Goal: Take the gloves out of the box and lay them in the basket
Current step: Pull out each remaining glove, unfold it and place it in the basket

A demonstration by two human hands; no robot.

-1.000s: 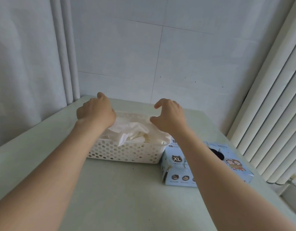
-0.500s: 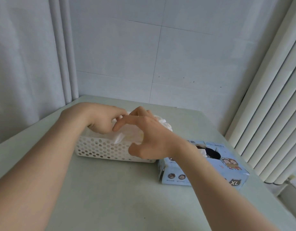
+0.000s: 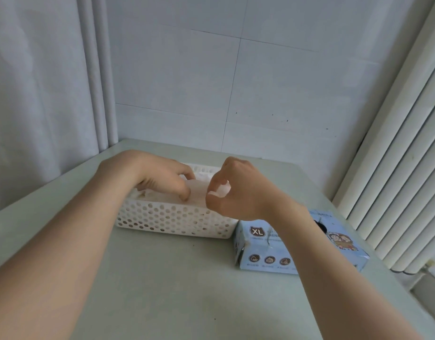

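While over the basket [image 3: 172, 219], left hand [image 3: 160, 175] and right hand [image 3: 236, 190] each seemingly tight on gloves [image 3: 199, 190], box [image 3: 258, 244] alongside.

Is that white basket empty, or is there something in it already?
Not empty. Thin whitish gloves lie piled inside the basket, reaching about up to its rim, and the left hand touches them with its fingertips.

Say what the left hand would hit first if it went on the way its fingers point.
The gloves in the basket; the left hand seems to touch them, though depth is unclear.
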